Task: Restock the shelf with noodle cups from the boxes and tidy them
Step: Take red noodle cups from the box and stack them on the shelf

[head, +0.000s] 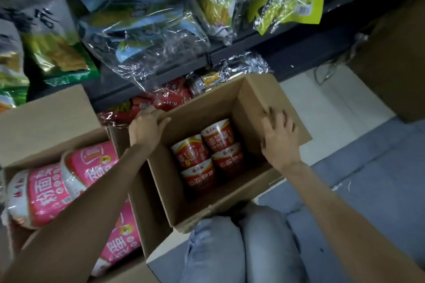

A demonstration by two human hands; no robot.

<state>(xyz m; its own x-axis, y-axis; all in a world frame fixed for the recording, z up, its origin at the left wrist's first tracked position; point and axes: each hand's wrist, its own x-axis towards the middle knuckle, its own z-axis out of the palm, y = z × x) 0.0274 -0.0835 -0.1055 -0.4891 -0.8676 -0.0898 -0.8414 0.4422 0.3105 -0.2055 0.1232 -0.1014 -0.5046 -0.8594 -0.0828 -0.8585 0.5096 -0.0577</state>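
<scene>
On the floor, by the shelf: open cardboard box [250, 108] with four red noodle cups [205, 151] in its bottom.
Left hand [147, 125]: grips the box's far-left rim, thumb hooked inside.
Right hand [279, 138]: fingers spread flat on the right flap.
Second box [46, 117]: at left, holds pink noodle cups [69, 181].
Floor [372, 186]: grey and white.
Shelf [276, 53]: dark, stacked with snack bags [142, 27].

dim, uneven light | glare on plastic bags [147, 37] | blurred, warped edges | soft focus
</scene>
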